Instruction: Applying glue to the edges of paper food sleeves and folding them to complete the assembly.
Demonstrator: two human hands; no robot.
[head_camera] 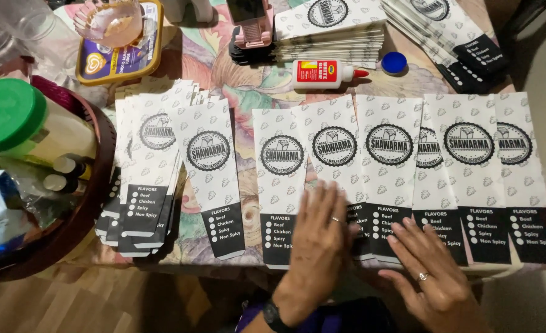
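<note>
Several long white paper sleeves [389, 161] with round black emblems and black lower ends lie side by side, overlapping, along the table's near edge. My left hand [318, 243] lies flat, fingers spread, on the lower parts of two of these sleeves. My right hand [429, 271] rests flat on the black ends of the sleeves beside it, a ring on one finger. One single sleeve [214, 179] lies apart to the left. Farther left sits a fanned pile of the same sleeves [149, 172].
A white glue bottle [322, 74] with a red tip and its blue cap [394, 62] lie behind the row. Stacks of sleeves [334, 31] sit at the back, another stack [464, 49] at back right. A round basket [94, 185] with a green-lidded jar [14, 117] stands left.
</note>
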